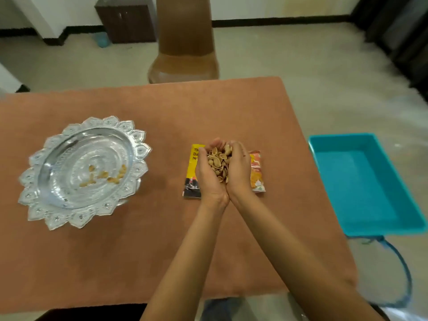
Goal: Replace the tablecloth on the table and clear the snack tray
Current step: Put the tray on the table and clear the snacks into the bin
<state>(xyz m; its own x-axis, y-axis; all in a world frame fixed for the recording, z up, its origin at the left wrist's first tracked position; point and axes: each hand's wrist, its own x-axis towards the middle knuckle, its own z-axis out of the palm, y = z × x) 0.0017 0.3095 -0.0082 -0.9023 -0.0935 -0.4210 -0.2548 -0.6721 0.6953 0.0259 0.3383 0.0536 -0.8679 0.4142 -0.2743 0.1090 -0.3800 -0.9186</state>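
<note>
Head view, the only one I've got: both hands are cupped together over the middle of the table, heels touching, palms up. The left hand (pixel 209 174) and right hand (pixel 239 170) make one bowl, fingers curled up and pressed close side by side, and that bowl is full of nut shells (pixel 220 164). So neither hand is pinching anything, they're just scooping and holding the pile between them.

Right under the hands, flat on the tablecloth (pixel 162 117), I can see two snack packets. The yellow and black packet (pixel 191 179) pokes out on the left side, the orange packet (pixel 257 174) on the right. The hands cover the middle of both, so I can't tell if the two touch each other.

The snack tray (pixel 83 172) sits well off to the left on the same cloth. It's a silvery round one with a petal-shaped rim, and a few leftover shells (pixel 104 176) are scattered in its hollow, mostly on the right half.

The cloth itself is a brownish orange and covers the whole table top that I can see.

Off the right edge of the table there's a teal bin (pixel 366 181), rectangular, sitting lower than the table, nothing visible inside. At the far side of the table stands a brown chair (pixel 184 42), pushed up close. A dark cabinet (pixel 126 23) is against the far wall on the left.
</note>
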